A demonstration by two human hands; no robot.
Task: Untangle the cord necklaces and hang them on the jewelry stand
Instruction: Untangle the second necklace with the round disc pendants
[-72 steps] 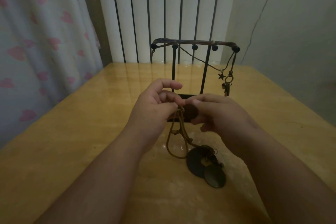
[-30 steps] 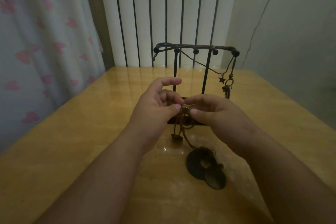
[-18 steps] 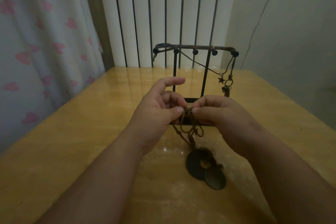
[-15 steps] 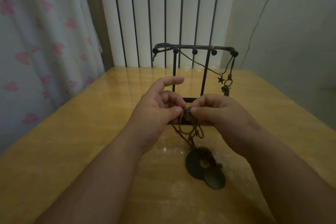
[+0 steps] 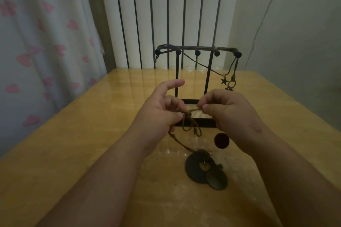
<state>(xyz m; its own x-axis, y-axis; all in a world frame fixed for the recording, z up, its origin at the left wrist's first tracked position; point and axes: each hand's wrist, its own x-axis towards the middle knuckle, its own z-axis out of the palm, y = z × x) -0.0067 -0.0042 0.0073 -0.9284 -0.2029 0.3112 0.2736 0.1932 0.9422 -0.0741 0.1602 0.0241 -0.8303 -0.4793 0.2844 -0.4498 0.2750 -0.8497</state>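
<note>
The person is holding both hands up over the table point(image 5: 73, 143), just in front of the jewelry stand point(image 5: 208, 75). The left hand point(image 5: 160, 114) is pinching a knotted bunch of brown cord point(image 5: 191, 114) between its thumb and curled fingers, while its forefinger is sticking out straight above, touching nothing. The right hand point(image 5: 232, 116) is pinching a strand of the same cord between thumb and forefinger, with its other fingers curled in beneath. The short stretch of cord between the two hands is running nearly level.

Below the pinch, a few loops are dangling in the air (how many necklaces are tangled there is not clear). One strand is trailing down from under the left hand to a big dark disc point(image 5: 193, 169) that is lying flat on the table. A smaller dark disc point(image 5: 216, 180) is lying partly over its near right edge. A third little disc point(image 5: 221, 140) is showing just under the right hand and seems to be hanging clear of the table, with its cord hidden.

The stand is standing upright on the table beyond the hands, which are partly covering its base. A star charm point(image 5: 224, 81) and a ring charm point(image 5: 232, 84) are hanging on thin cords point(image 5: 235, 66) from the right end of its top bar. A curtain point(image 5: 36, 42) with pink hearts is hanging at the left, and white slats point(image 5: 162, 14) are standing behind the table.
</note>
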